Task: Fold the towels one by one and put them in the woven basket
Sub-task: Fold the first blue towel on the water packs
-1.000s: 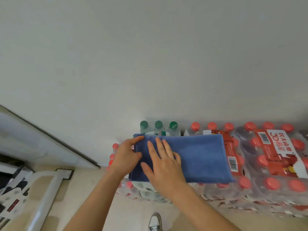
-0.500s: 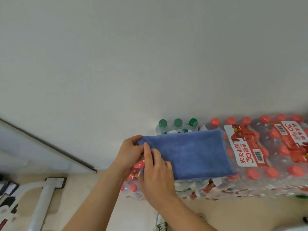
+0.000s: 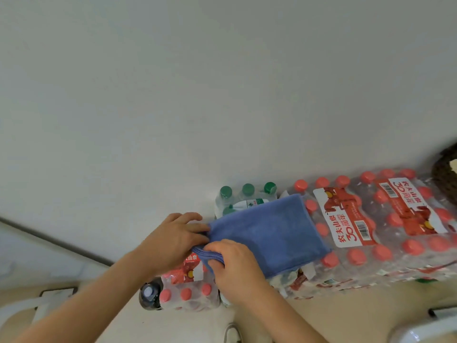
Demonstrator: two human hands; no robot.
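While the blue towel [image 3: 267, 233] lay folded in a rough rectangle across the top of the shrink-wrapped packs of red-capped bottles [image 3: 385, 233], its left end was gripped by both hands. The left hand [image 3: 176, 240] was set at the far part of that end, its fingers curled onto the edge of the cloth. The right hand [image 3: 233, 264] was placed just beside it at the near part, its fingers curled round the bunched layers of the fold. The rest of the towel was left lying flat, its far edge overlapping a pack of green-capped bottles [image 3: 247, 194] set against the pale wall [image 3: 222, 82]. The woven basket [image 3: 444, 174] was caught only in part at the right edge of the view, dark in colour and well apart from the towel, by the far end of the bottle packs; whether it stood on them or behind them could not be told. A dark bottle [image 3: 149, 295] was seen upright on the floor [image 3: 358, 313] beside a lower pack, and the tip of a shoe [image 3: 232, 332] was shown at the bottom edge.
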